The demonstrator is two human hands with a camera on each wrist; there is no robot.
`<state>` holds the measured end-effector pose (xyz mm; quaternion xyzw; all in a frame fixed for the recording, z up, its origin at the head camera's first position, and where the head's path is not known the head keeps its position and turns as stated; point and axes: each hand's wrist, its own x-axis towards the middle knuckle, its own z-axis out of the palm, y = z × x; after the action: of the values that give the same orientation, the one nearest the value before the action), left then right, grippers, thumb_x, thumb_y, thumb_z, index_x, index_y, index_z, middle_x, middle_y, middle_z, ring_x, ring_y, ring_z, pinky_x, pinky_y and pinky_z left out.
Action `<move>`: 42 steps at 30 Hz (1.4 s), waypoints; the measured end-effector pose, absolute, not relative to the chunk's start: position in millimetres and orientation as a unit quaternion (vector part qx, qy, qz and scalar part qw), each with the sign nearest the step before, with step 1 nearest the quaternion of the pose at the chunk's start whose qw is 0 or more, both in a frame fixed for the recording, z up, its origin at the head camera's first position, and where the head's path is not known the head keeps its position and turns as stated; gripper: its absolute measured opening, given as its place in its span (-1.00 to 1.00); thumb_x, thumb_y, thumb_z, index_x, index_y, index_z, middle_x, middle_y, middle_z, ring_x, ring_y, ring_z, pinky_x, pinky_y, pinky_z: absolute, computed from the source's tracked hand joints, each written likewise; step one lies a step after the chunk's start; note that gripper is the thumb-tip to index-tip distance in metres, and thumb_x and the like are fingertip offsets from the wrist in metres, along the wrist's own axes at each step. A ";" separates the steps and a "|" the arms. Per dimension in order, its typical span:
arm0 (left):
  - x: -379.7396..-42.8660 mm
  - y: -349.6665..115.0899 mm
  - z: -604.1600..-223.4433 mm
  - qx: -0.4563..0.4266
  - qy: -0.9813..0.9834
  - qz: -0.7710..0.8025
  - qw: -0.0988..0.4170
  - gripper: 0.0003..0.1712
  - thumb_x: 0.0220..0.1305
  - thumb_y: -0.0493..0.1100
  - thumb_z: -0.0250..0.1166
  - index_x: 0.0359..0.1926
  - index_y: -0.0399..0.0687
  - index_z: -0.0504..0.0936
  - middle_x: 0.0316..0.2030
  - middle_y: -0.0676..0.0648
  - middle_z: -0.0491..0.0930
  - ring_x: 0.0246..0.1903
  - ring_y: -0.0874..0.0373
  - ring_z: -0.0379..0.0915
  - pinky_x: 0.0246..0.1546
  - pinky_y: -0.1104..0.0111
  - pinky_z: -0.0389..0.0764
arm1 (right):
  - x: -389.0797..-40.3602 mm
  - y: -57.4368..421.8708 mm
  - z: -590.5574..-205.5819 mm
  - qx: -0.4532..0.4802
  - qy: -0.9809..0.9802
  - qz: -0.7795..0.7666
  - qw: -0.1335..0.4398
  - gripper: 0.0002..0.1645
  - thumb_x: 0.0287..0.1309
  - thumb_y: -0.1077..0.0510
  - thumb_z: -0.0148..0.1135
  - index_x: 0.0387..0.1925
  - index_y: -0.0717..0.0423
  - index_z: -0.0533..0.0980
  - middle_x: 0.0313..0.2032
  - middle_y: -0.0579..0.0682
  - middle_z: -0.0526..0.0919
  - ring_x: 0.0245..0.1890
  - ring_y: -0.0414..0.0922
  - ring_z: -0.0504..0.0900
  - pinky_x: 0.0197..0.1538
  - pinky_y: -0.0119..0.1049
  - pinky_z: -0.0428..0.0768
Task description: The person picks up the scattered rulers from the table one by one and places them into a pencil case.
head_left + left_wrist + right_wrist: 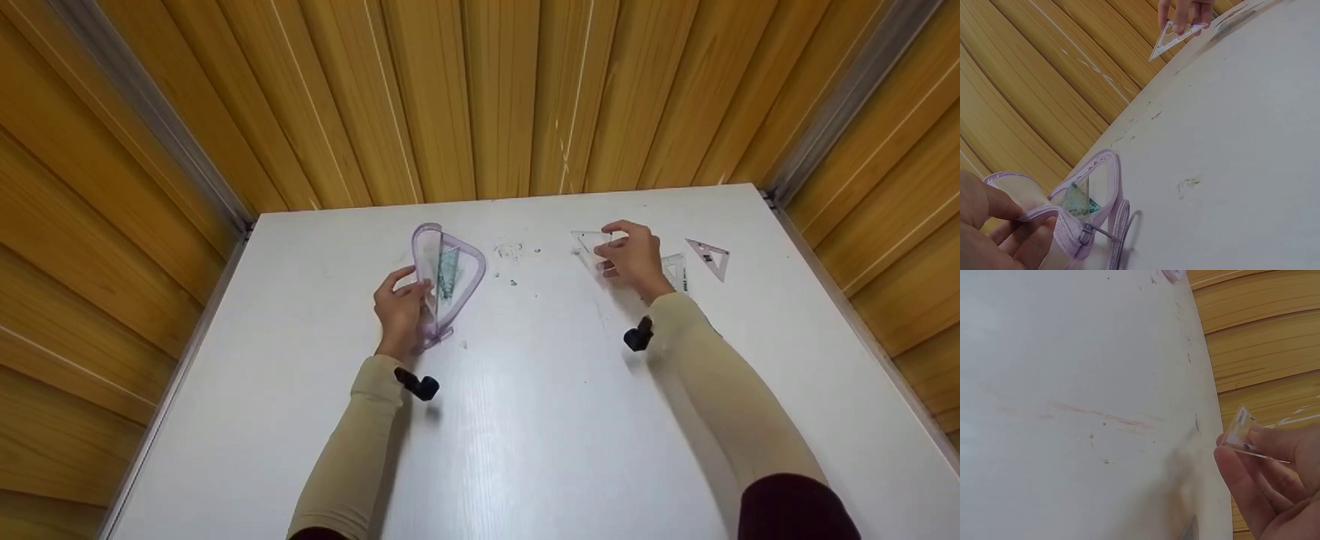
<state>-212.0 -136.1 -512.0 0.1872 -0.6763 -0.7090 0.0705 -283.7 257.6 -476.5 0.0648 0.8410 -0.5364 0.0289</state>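
Okay, main relation: the clear set square (582, 235) in the right hand (634, 255) is off to the right of the purple-trimmed zip pouch (478, 279) in the left hand (400, 304), the two well apart with bare tabletop between. Right hand pinches the set square between thumb and fingers, seemingly raised off the table (510, 420), one pointed corner towards the pouch side. Left hand grips the pouch by its left edge, thumb on the near face; pouch's long axis runs roughly away from the person, spread gap between the purple edges on the right, facing the right hand, zip slider (1085, 233) at the near end. Teal set square (448, 272) shows in that gap, looks to be inside the pouch. Left hand is nearer the pouch, obviously; right hand is nearer the two loose pieces: a second clear set square (682, 274) just beside the right wrist, partly covered, and a pinkish set square (706, 258) further right, both flat on the table. Table is white, with small dark crumbs and smudges (510, 251) between the hands near the far edge, plus faint reddish streaks (1100, 415) in the right wrist view. Yellow-brown wood-look panels (502, 97) wall the far side and both flanks, grey metal posts (150, 97) in the corners. Black wrist camera (637, 335) on each cuff.
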 end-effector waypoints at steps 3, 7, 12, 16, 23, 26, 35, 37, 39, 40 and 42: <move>-211.2 -135.7 -512.0 0.188 -0.678 -0.707 0.071 -0.54 0.38 -0.25 0.37 0.28 -0.08 0.59 -0.13 -0.18 0.76 -0.22 0.00 0.67 -0.35 0.35 0.61 | -284.8 255.0 -474.6 0.062 0.834 -0.548 0.029 -0.44 0.31 0.28 0.36 0.31 0.14 0.47 -0.03 0.28 0.72 -0.30 0.05 0.80 -0.29 -0.14 0.74; -210.7 -135.1 -512.4 0.189 -0.679 -0.706 0.073 -0.54 0.38 -0.25 0.37 0.27 -0.08 0.59 -0.11 -0.18 0.75 -0.18 0.00 0.68 -0.30 0.32 0.64 | -287.2 251.8 -474.6 0.059 0.836 -0.546 0.020 -0.44 0.34 0.31 0.32 0.34 0.16 0.46 -0.04 0.28 0.71 -0.35 -0.01 0.78 -0.26 -0.08 0.74; -211.5 -134.3 -511.4 0.186 -0.682 -0.702 0.084 -0.56 0.36 -0.27 0.38 0.25 -0.10 0.61 -0.15 -0.21 0.76 -0.26 0.02 0.67 -0.39 0.39 0.61 | -291.5 246.3 -474.8 0.047 0.836 -0.547 0.008 -0.46 0.32 0.34 0.32 0.31 0.20 0.48 -0.10 0.30 0.72 -0.44 -0.08 0.77 -0.26 -0.02 0.73; -212.1 -133.6 -510.8 0.182 -0.682 -0.703 0.089 -0.57 0.36 -0.29 0.37 0.23 -0.12 0.62 -0.18 -0.23 0.76 -0.31 0.05 0.67 -0.44 0.43 0.58 | -292.5 242.5 -473.0 0.049 0.834 -0.549 0.013 -0.44 0.32 0.33 0.33 0.33 0.19 0.47 -0.09 0.28 0.72 -0.42 -0.09 0.77 -0.24 -0.04 0.73; -213.5 -134.6 -511.4 0.184 -0.676 -0.709 0.082 -0.55 0.36 -0.28 0.38 0.25 -0.12 0.60 -0.15 -0.22 0.76 -0.27 0.04 0.69 -0.42 0.41 0.59 | -294.1 237.2 -470.0 0.057 0.829 -0.556 0.019 -0.43 0.33 0.30 0.33 0.34 0.15 0.46 -0.09 0.22 0.69 -0.33 -0.03 0.77 -0.24 -0.10 0.74; -213.1 -135.2 -511.7 0.185 -0.674 -0.711 0.079 -0.55 0.36 -0.28 0.38 0.25 -0.13 0.60 -0.16 -0.22 0.76 -0.28 0.03 0.69 -0.44 0.41 0.59 | -294.6 234.9 -470.4 0.061 0.824 -0.562 0.024 -0.44 0.33 0.29 0.34 0.33 0.12 0.47 -0.08 0.22 0.70 -0.30 0.02 0.79 -0.24 -0.11 0.74; -213.2 -135.4 -512.7 0.187 -0.672 -0.712 0.080 -0.56 0.35 -0.29 0.38 0.23 -0.12 0.62 -0.18 -0.21 0.76 -0.27 0.04 0.68 -0.41 0.41 0.60 | -299.3 218.1 -470.4 0.065 0.816 -0.574 0.026 -0.47 0.28 0.28 0.39 0.26 0.16 0.51 -0.10 0.25 0.75 -0.40 -0.04 0.80 -0.32 -0.20 0.73; -213.2 -135.1 -512.5 0.190 -0.669 -0.714 0.078 -0.57 0.34 -0.29 0.39 0.22 -0.10 0.63 -0.17 -0.20 0.76 -0.26 0.03 0.68 -0.40 0.40 0.61 | -301.0 213.0 -470.6 0.065 0.807 -0.586 0.028 -0.46 0.26 0.29 0.39 0.26 0.18 0.51 -0.12 0.24 0.75 -0.42 -0.05 0.80 -0.31 -0.18 0.73; -212.7 -134.9 -512.1 0.192 -0.668 -0.715 0.080 -0.58 0.33 -0.29 0.40 0.20 -0.09 0.64 -0.17 -0.21 0.76 -0.26 0.03 0.68 -0.38 0.39 0.61 | -302.6 207.7 -470.8 0.064 0.799 -0.598 0.030 -0.45 0.25 0.31 0.40 0.26 0.21 0.50 -0.13 0.24 0.76 -0.43 -0.05 0.79 -0.28 -0.14 0.74; -212.4 -134.8 -511.9 0.192 -0.667 -0.715 0.080 -0.58 0.33 -0.29 0.40 0.20 -0.08 0.64 -0.17 -0.21 0.76 -0.25 0.03 0.68 -0.37 0.39 0.61 | -303.5 205.1 -471.2 0.062 0.795 -0.603 0.030 -0.45 0.24 0.32 0.40 0.25 0.23 0.50 -0.14 0.24 0.75 -0.44 -0.04 0.79 -0.27 -0.11 0.74; -211.8 -134.9 -511.7 0.191 -0.668 -0.715 0.082 -0.58 0.33 -0.29 0.40 0.19 -0.08 0.64 -0.17 -0.22 0.76 -0.25 0.02 0.68 -0.36 0.39 0.61 | -304.8 199.5 -471.7 0.061 0.789 -0.611 0.031 -0.45 0.22 0.34 0.41 0.24 0.23 0.50 -0.17 0.23 0.76 -0.46 -0.05 0.79 -0.24 -0.07 0.73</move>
<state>-211.8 -134.9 -511.7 0.1906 -0.6676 -0.7151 0.0817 -304.8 199.5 -471.7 0.0614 0.7886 -0.6111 0.0311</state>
